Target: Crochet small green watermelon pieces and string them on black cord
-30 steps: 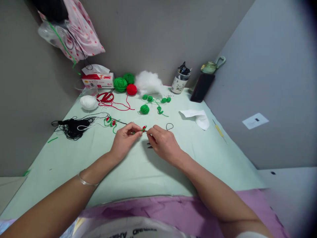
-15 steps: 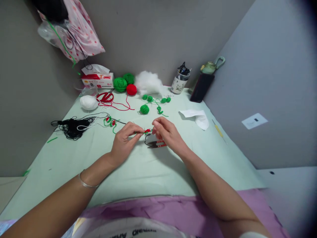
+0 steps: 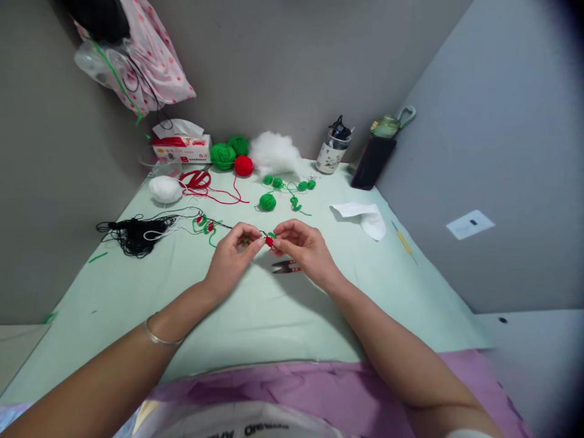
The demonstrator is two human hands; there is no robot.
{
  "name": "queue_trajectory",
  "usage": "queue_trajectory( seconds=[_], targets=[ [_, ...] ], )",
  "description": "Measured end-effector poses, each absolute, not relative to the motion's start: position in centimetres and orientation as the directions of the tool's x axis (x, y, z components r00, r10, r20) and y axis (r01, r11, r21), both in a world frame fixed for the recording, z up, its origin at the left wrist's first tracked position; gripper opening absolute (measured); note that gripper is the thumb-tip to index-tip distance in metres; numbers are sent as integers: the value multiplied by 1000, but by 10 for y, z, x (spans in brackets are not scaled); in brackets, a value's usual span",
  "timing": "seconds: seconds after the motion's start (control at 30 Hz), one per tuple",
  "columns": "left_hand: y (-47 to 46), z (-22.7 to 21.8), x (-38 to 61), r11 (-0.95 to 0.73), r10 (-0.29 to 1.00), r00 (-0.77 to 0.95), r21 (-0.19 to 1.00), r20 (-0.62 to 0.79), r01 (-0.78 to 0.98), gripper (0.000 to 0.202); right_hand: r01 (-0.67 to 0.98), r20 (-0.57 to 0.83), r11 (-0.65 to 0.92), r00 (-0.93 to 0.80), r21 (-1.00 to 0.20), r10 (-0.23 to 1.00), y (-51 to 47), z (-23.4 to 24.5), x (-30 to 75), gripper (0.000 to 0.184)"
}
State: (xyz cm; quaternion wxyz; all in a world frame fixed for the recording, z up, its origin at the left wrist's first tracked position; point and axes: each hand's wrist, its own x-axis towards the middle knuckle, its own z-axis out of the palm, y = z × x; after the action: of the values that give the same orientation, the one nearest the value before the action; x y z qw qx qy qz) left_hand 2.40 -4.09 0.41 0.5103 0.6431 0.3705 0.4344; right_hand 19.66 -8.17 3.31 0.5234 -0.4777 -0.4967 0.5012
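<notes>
Between my two hands is a small red and green crochet piece (image 3: pixel 269 241) with a white band. My left hand (image 3: pixel 233 254) pinches its left side with thumb and forefinger. The thumb and fingers of my right hand (image 3: pixel 305 248) close on its right side. A black yarn strand (image 3: pixel 221 224) runs from the piece toward a tangled black yarn bundle (image 3: pixel 137 236) on the left. Thread snips (image 3: pixel 285 267) lie on the table just below my right hand, their handle end partly hidden. Similar red and green crochet pieces (image 3: pixel 205 224) rest left of my left hand.
Green yarn balls (image 3: pixel 222 156), a red yarn ball (image 3: pixel 243 165), white stuffing (image 3: pixel 276 153) and a tissue box (image 3: pixel 182 149) line the back. Red-handled scissors (image 3: pixel 195 179) lie near a white yarn ball (image 3: pixel 165 189). A yellow crochet hook (image 3: pixel 403 241), phone (image 3: pixel 373 162) and pen jar (image 3: pixel 332 153) are rightward.
My right hand has come in to grip the crochet piece, which has turned so its red side shows more. The black strand that hung beside the snips now stretches leftward.
</notes>
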Motion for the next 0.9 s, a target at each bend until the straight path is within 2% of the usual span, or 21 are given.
queue_trajectory(
  seconds=[0.2, 0.3, 0.4, 0.47, 0.67, 0.9],
  targets=[
    [-42, 6, 26, 95, 865, 502, 981, 3, -169, 17, 22, 64, 64, -5, -998, 998, -83, 28, 194, 21],
    [-43, 10, 27, 213, 853, 518, 951, -68, -226, 18, 193, 177, 168, 32, -967, 984, -83, 27, 197, 10],
    [-44, 15, 26, 299, 828, 546, 925, -129, -235, 17, 359, 320, 302, -8, -883, 947, -83, 27, 203, 18],
    [-44, 17, 25, 328, 803, 582, 913, -133, -243, 16, 396, 344, 346, -78, -851, 936, -82, 26, 206, 21],
    [-42, 18, 22, 335, 772, 627, 905, -104, -262, 10, 454, 325, 358, -153, -816, 933, -78, 26, 213, 7],
    [-39, 20, 20, 394, 752, 647, 872, -124, -291, 12, 365, 337, 397, -218, -842, 916, -78, 32, 217, 12]
  ],
)
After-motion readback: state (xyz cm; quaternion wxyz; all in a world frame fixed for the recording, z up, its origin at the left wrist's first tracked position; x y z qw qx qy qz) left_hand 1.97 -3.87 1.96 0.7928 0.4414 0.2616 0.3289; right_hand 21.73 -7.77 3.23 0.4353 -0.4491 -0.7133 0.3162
